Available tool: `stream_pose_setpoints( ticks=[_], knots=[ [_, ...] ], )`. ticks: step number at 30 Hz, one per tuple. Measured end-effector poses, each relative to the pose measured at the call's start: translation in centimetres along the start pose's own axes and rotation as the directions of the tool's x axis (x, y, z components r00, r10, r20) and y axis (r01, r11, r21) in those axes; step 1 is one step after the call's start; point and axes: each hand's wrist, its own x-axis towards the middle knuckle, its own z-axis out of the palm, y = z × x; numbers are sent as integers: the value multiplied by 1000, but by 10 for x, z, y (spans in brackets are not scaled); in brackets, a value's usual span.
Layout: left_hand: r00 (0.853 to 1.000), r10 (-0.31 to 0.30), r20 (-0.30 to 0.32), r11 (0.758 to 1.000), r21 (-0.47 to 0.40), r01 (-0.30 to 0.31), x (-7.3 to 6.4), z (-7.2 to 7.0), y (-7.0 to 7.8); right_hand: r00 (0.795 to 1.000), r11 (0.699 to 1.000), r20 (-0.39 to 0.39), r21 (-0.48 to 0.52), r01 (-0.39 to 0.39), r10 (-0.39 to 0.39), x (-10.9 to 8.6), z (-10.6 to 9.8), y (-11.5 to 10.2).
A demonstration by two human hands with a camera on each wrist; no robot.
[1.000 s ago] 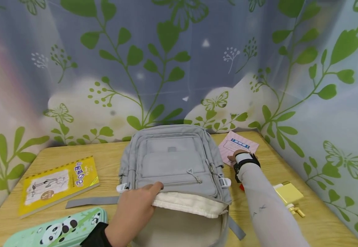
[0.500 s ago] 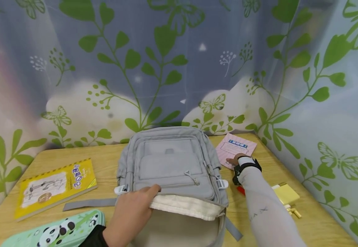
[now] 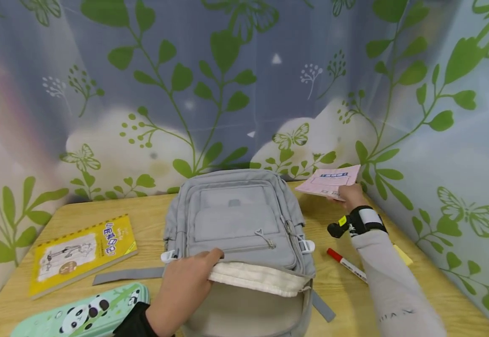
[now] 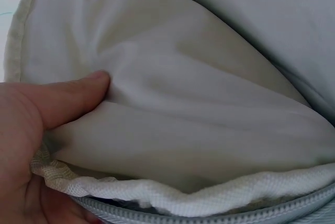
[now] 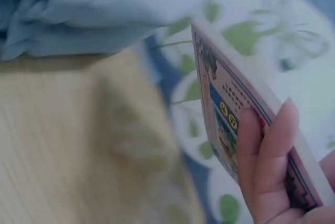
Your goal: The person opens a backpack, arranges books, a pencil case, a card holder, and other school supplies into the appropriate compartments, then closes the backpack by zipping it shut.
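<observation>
A grey backpack (image 3: 236,215) lies on the wooden table with its main opening toward me. My left hand (image 3: 191,285) grips the edge of the opening, and in the left wrist view the thumb (image 4: 78,96) presses the pale lining (image 4: 183,82) above the zipper (image 4: 220,217). At the back right, my right hand (image 3: 351,194) holds a thin pink book (image 3: 329,180) up off the table, tilted. The right wrist view has two fingers (image 5: 269,156) lying against the book's printed cover (image 5: 222,103); its thumb is mostly out of frame.
On the left lie a yellow book (image 3: 84,252) and a mint-green panda pencil case (image 3: 84,311). A red-capped marker (image 3: 347,266) lies right of the backpack. Something yellow (image 3: 402,254) is partly behind my right forearm. A leaf-patterned curtain (image 3: 236,93) stands behind the table.
My right hand has picked the pink book up from the table and moved slightly right and up with it. The marker has come into fuller view. My left hand keeps its grip on the backpack.
</observation>
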Motion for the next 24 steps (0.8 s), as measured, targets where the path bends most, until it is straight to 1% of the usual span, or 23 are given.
stream_pose_setpoints(
  ticks=[1,2,3,4,6,8,9,10,11,12,13,14,15,17,18,19,20,22,23,24],
  knots=[
    [1000,0,2,1000,-2,0,0,1,0,1000,1000,15,-27,3,-2,-18,0,-15],
    [1000,1,5,1000,-7,-1,0,1,0,999,999,37,-54,-3,5,-42,1,-30],
    [1000,4,7,1000,-11,-4,0,2,0,998,998,66,-62,-14,18,-61,0,-43],
    [1000,9,10,1000,-16,-9,0,2,-1,995,998,98,-52,-20,25,-74,-2,-51],
    [1000,23,15,999,-23,-23,2,3,-3,986,998,164,-58,-24,33,-91,-9,-62],
    [999,36,31,998,-43,-34,3,4,-6,969,1000,247,-24,-5,10,-100,-17,-63],
    [998,40,43,998,-54,-37,5,4,-7,957,1000,290,0,8,-7,-105,-20,-63],
    [998,44,53,997,-66,-40,7,4,-9,940,999,339,25,29,-36,-109,-22,-62],
    [997,44,71,996,-83,-39,9,3,-11,916,998,397,50,46,-62,-114,-24,-62],
    [995,45,88,994,-103,-36,11,3,-13,884,995,461,81,54,-85,-120,-25,-61],
    [993,45,105,992,-123,-32,13,3,-15,837,992,537,112,53,-106,-126,-25,-61],
    [992,44,120,989,-145,-26,15,3,-18,781,989,613,146,37,-120,-132,-25,-62],
    [990,45,131,986,-168,-23,18,3,-20,715,986,688,168,13,-127,-138,-24,-62],
    [986,50,158,975,-222,-14,22,2,-25,564,984,816,176,-35,-125,-151,-18,-63],
    [984,52,171,969,-246,-9,24,1,-27,489,985,864,164,-58,-115,-157,-14,-63],
    [982,53,180,963,-271,-2,26,1,-29,420,986,902,145,-77,-100,-164,-9,-62],
    [979,54,197,953,-302,8,28,0,-31,363,989,928,122,-85,-84,-172,-4,-61],
    [971,57,231,934,-357,31,31,-2,-34,258,991,965,83,-105,-54,-186,6,-57],
    [969,59,240,925,-377,37,32,-3,-35,210,991,977,64,-117,-38,-193,11,-54],
    [970,62,234,921,-388,35,33,-4,-36,168,991,985,48,-128,-26,-200,15,-51]
  ],
)
